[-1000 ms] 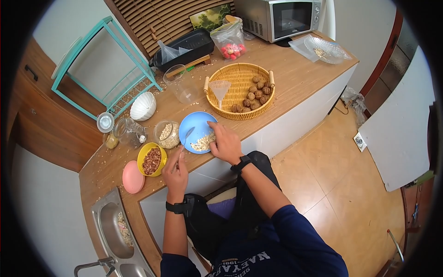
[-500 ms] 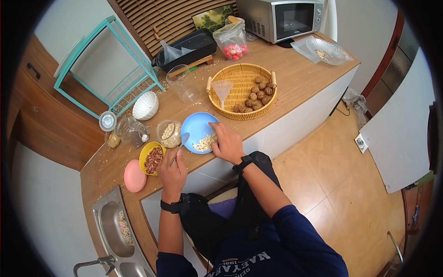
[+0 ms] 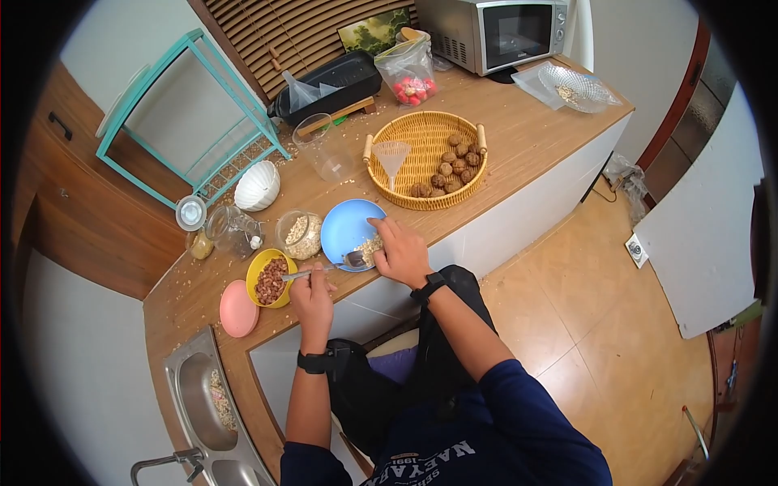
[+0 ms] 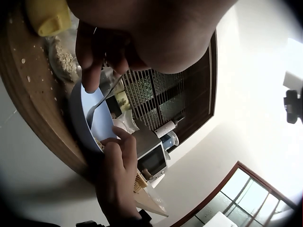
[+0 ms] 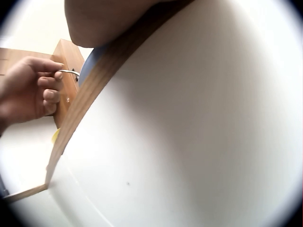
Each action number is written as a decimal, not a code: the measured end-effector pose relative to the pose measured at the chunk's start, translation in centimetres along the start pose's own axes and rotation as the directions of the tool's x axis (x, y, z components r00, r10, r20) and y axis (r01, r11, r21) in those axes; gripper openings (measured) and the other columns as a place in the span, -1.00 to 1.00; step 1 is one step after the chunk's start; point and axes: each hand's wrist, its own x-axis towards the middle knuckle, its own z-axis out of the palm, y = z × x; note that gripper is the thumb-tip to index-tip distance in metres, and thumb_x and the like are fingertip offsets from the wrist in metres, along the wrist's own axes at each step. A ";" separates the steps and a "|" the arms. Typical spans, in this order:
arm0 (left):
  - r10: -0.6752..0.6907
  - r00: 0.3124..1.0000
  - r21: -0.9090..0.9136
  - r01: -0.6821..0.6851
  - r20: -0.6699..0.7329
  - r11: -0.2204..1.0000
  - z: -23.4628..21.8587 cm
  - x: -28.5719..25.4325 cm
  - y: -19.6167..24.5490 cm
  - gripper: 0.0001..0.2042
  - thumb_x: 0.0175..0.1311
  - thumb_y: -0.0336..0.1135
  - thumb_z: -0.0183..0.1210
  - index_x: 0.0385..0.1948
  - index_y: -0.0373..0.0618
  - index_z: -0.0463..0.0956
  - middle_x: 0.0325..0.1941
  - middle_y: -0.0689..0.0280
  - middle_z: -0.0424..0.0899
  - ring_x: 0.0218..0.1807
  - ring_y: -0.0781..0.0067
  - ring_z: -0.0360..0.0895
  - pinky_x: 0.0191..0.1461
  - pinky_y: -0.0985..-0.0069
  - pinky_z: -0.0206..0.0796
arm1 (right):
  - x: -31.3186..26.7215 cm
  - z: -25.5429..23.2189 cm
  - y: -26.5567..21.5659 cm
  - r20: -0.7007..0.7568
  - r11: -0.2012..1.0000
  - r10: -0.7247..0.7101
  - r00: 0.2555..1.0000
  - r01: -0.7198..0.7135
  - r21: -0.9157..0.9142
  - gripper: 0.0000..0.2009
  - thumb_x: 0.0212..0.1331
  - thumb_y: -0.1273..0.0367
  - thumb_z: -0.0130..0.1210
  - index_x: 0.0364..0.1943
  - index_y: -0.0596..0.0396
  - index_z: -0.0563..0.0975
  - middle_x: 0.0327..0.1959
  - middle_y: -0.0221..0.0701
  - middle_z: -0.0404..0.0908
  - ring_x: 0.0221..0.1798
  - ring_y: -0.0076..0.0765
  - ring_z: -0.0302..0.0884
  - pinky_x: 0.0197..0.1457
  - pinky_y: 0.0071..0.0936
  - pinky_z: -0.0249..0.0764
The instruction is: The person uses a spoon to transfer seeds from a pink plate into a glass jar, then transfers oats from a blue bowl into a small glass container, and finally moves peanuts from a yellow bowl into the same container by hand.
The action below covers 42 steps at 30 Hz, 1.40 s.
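Observation:
My left hand [image 3: 312, 301] pinches the handle of a metal spoon [image 3: 355, 258] between thumb and fingers. The spoon's head is down in a blue bowl [image 3: 339, 219], at the edge of a small heap of pale oat flakes [image 3: 371, 248]. On the bowl's right side, my right hand [image 3: 405, 255] grips the rim, one finger reaching over it. From the left wrist view, the spoon slants down into the bowl across from the right hand's fingers. A yellow bowl [image 3: 287, 296] of reddish-brown nuts and a glass jar of oats [image 3: 301, 236] stand left of the blue bowl.
Behind is a wicker basket [image 3: 389, 134] with walnuts and a funnel [image 3: 392, 159]. A pink lid [image 3: 238, 309] lies near the sink [image 3: 188, 381]. A clear plastic container [image 3: 328, 158], a white fluted bowl [image 3: 258, 186] and a teal rack [image 3: 105, 150] stand farther back.
The left hand first drew the spoon back left toward the yellow bowl, then turned it and lowered its head into the oats in the blue bowl. The right hand stayed at the rim.

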 end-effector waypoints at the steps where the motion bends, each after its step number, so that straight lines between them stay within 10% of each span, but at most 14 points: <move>1: -0.127 0.992 -0.141 0.125 -0.006 0.982 0.6 -0.5 -0.7 -0.67 0.57 -0.27 0.11 -0.41 -0.35 0.55 -0.66 0.30 0.46 -0.59 0.42 0.54 -0.45 0.42 0.30 | 0.0 -0.1 0.0 0.002 1.000 -0.001 1.000 0.001 -0.009 -0.46 0.01 0.34 0.14 0.20 0.06 0.51 -0.10 -0.27 0.58 -0.11 -0.08 0.59 -0.10 -0.18 0.58; 8: -0.528 0.849 -0.547 0.458 0.033 0.701 3.9 -3.1 -1.4 -0.78 0.54 -0.29 0.15 -0.33 -0.22 0.57 -0.65 0.42 0.39 -0.63 0.48 0.51 -0.50 0.53 0.24 | -0.1 0.2 0.3 -0.059 0.999 -0.034 0.998 0.034 0.014 -0.48 -0.02 0.39 0.11 0.16 0.05 0.53 -0.17 -0.30 0.57 -0.17 -0.10 0.59 -0.18 -0.17 0.54; 17: -0.576 0.805 -0.663 0.511 0.145 0.547 4.1 -2.6 -0.8 -0.72 0.58 -0.19 0.15 -0.20 -0.28 0.60 -0.58 0.46 0.37 -0.56 0.54 0.42 -0.40 0.54 0.23 | -0.1 0.7 0.5 -0.065 0.999 -0.042 0.997 0.042 0.002 -0.52 0.04 0.35 0.15 0.14 0.05 0.55 -0.02 -0.31 0.62 -0.10 -0.11 0.63 -0.11 -0.21 0.60; 42: -0.422 0.905 -0.690 0.271 -0.056 0.671 -3.6 2.9 -0.4 -0.70 0.59 -0.16 0.14 -0.17 -0.27 0.61 -0.57 0.47 0.32 -0.56 0.59 0.32 -0.45 0.57 0.19 | 0.0 0.3 0.2 -0.065 1.000 0.000 0.998 0.001 0.014 -0.54 0.04 0.38 0.16 0.13 0.05 0.54 0.08 -0.30 0.61 -0.01 -0.10 0.65 -0.04 -0.20 0.61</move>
